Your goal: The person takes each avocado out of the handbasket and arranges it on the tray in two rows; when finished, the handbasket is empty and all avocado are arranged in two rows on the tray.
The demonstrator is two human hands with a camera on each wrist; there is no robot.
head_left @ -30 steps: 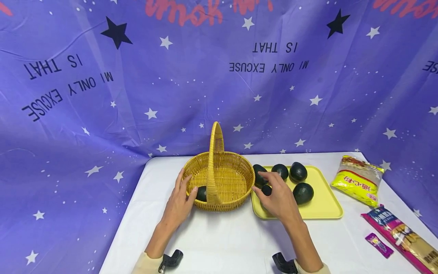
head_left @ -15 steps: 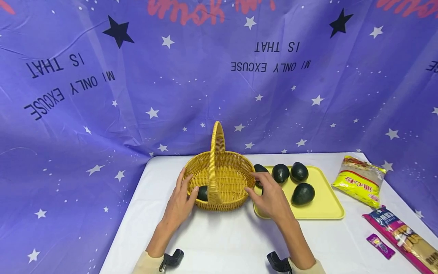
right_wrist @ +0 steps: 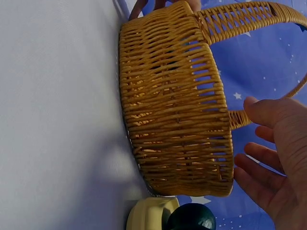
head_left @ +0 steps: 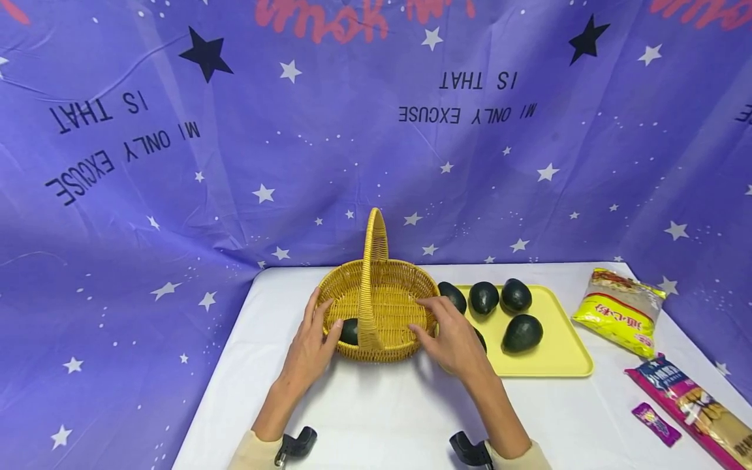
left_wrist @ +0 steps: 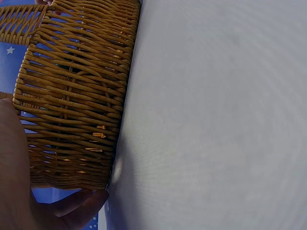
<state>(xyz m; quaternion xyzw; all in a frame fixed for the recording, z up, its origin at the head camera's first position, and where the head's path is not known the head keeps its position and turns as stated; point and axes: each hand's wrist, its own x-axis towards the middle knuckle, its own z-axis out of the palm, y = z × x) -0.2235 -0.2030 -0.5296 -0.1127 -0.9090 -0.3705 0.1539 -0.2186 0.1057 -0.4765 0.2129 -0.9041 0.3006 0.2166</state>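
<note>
In the head view, a yellow wicker basket (head_left: 405,356) with an upright arched handle stands on the white table. One dark green avocado (head_left: 349,331) lies at its front left, partly hidden by the handle. My left hand (head_left: 305,352) holds the basket's left end, thumb at the rim and other fingers along the outer wall. Over the right rim is my right hand (head_left: 458,339), its fingers loosely bent with nothing between them. Several more avocados (head_left: 521,333) sit on or at the yellow tray (head_left: 558,361); one is mostly covered by the right hand.
On the right lie a yellow-labelled food bag (head_left: 619,312), a long pink-edged packet (head_left: 693,411) and a small purple sachet (head_left: 656,424). A blue star-patterned cloth (head_left: 329,150) hangs behind the table. The tray stands close to the basket's right side.
From beside the tray's avocados, my right hand has moved left until its fingertips are over the basket's right rim. My left hand stays on the basket.
</note>
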